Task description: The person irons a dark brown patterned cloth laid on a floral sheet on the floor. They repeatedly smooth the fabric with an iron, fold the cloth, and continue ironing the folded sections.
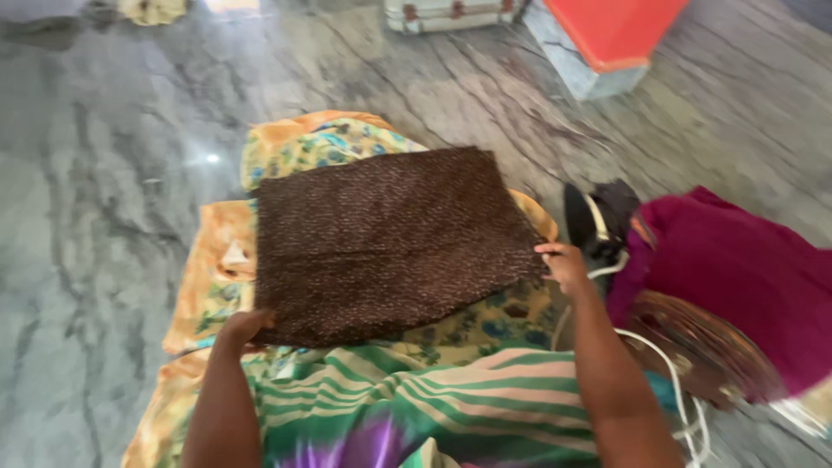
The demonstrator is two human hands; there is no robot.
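Observation:
A dark brown woven cloth [381,238] lies folded flat on a yellow floral sheet [312,147] spread over the floor. My left hand [245,327] grips the cloth's near left corner. At the cloth's right edge, my right hand [563,264] pinches the fabric. Both arms reach out over a green and cream striped garment [425,390] across my lap.
A black clothes iron [598,221] with a white cord [667,373] stands just right of my right hand. A magenta cloth [737,269] is heaped at the right. An orange-topped block [607,39] and a pale suitcase [451,13] sit on the grey marble floor [104,217] far back.

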